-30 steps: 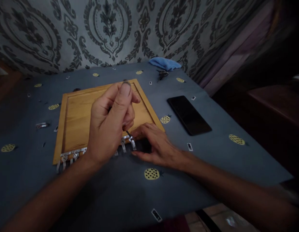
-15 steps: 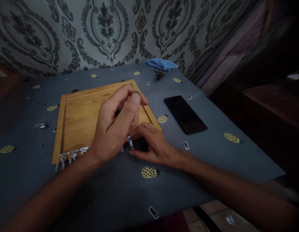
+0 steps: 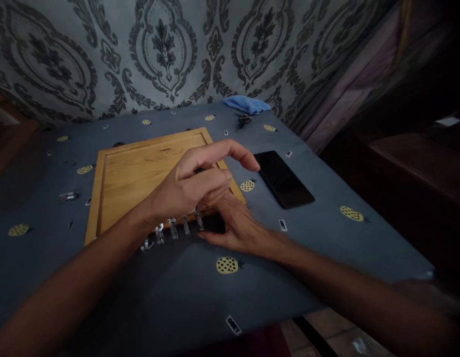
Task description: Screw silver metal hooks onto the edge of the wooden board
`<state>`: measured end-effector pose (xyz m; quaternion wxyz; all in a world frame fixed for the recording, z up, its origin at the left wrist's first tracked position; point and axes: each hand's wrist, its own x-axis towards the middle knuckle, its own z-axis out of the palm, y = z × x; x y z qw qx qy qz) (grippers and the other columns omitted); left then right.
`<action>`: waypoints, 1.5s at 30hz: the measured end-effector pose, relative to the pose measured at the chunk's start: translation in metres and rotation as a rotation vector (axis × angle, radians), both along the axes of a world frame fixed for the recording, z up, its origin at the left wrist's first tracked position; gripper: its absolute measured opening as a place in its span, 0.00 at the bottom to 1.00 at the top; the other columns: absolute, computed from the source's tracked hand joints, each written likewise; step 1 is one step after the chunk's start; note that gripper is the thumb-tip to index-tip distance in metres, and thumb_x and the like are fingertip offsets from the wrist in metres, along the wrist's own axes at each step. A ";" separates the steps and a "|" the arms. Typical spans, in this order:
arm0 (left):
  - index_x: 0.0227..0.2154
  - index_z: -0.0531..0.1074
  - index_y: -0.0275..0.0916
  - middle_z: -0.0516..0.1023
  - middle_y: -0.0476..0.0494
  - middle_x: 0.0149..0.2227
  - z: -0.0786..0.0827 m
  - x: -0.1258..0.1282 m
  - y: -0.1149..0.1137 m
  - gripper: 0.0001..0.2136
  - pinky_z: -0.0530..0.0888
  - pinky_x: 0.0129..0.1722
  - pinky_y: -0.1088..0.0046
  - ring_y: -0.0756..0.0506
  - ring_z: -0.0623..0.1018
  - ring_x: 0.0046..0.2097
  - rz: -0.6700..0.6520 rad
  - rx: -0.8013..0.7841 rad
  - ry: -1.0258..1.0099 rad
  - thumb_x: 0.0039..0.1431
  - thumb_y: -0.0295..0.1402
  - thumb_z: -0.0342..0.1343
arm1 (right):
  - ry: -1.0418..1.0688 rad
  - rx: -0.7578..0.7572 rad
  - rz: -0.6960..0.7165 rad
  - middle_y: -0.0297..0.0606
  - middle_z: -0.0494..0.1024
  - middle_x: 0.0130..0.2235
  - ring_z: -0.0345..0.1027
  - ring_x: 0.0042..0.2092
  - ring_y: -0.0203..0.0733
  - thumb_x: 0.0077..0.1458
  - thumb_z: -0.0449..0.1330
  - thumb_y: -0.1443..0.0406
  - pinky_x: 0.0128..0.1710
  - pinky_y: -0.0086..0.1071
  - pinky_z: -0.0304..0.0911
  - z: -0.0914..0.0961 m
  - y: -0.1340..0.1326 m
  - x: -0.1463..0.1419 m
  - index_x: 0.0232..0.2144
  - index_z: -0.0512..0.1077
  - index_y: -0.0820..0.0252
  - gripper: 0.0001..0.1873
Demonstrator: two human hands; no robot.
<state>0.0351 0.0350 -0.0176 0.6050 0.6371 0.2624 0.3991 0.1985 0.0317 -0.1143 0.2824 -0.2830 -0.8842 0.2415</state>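
A wooden board [image 3: 140,173] lies on the blue-grey tablecloth, with a row of small metal hooks [image 3: 172,228] along its near edge. My left hand [image 3: 192,188] hovers over the right end of that row, fingers curled round a thin dark tool whose tip points down at the last hook [image 3: 199,221]. My right hand [image 3: 237,225] lies flat against the board's near right corner, its fingers stretched out beside that hook. My left forearm hides the hooks further left.
A black phone [image 3: 283,178] lies right of the board. A blue cloth [image 3: 246,104] and a small dark object [image 3: 243,119] sit by the patterned wall. A loose metal piece [image 3: 68,197] rests left of the board. The table's right edge drops off past the phone.
My left hand has dropped lower and tipped to the right over the hooks, and its forearm now covers the left ones. My right hand has stayed at the corner.
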 end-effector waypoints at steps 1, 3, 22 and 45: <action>0.37 0.73 0.41 0.56 0.60 0.14 0.001 0.000 0.001 0.12 0.54 0.18 0.75 0.54 0.56 0.16 -0.010 0.002 0.008 0.55 0.22 0.48 | -0.001 0.001 -0.001 0.44 0.77 0.42 0.70 0.44 0.51 0.54 0.66 0.57 0.44 0.45 0.67 0.000 0.000 0.000 0.42 0.69 0.58 0.18; 0.36 0.73 0.41 0.56 0.60 0.14 0.002 -0.001 0.003 0.12 0.54 0.17 0.76 0.54 0.56 0.16 -0.034 -0.002 0.015 0.55 0.22 0.48 | 0.004 0.003 0.006 0.44 0.76 0.42 0.70 0.45 0.51 0.54 0.66 0.56 0.45 0.46 0.67 -0.001 0.000 0.001 0.43 0.69 0.59 0.18; 0.29 0.69 0.40 0.48 0.62 0.12 0.024 -0.016 -0.013 0.07 0.50 0.16 0.79 0.55 0.46 0.16 0.454 0.072 -0.208 0.56 0.23 0.49 | -0.035 -0.018 0.022 0.42 0.78 0.43 0.71 0.45 0.49 0.51 0.70 0.61 0.45 0.41 0.66 0.002 0.002 0.000 0.44 0.69 0.59 0.21; 0.33 0.69 0.42 0.51 0.61 0.14 0.002 -0.015 -0.031 0.02 0.52 0.15 0.76 0.53 0.50 0.16 0.663 0.129 -0.211 0.61 0.28 0.53 | 0.026 -0.101 0.092 0.47 0.77 0.51 0.71 0.53 0.52 0.53 0.70 0.58 0.52 0.48 0.67 0.007 0.004 0.003 0.52 0.67 0.58 0.27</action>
